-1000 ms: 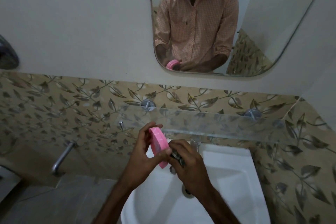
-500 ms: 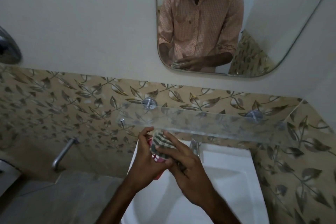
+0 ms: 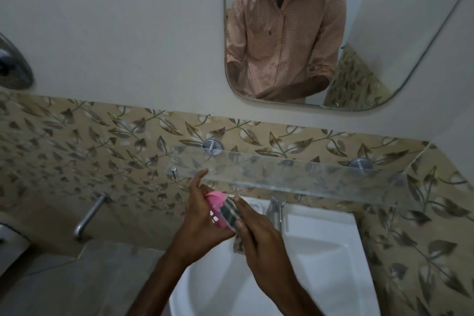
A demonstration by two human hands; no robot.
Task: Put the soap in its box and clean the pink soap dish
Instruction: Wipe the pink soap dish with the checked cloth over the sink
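**A:** Pink soap dish (image 3: pixel 218 209), appearance?

**B:** Pink plastic with a rounded top end. A couple of small pale slots showed in its side.

**A:** Pose?

**B:** It stood on edge, tipped nearly upright, with its long axis running up and away.

**A:** Where was it?

**B:** Off any surface, up over the near-left part of the white basin (image 3: pixel 320 251). The left hand (image 3: pixel 202 218) gripped it from the left. The right hand (image 3: pixel 259 236) held a striped cloth (image 3: pixel 230 213) flat against its right face, covering most of that side.

**A:** Wet or dry?

**B:** Could not tell. Soap and box were not seen.
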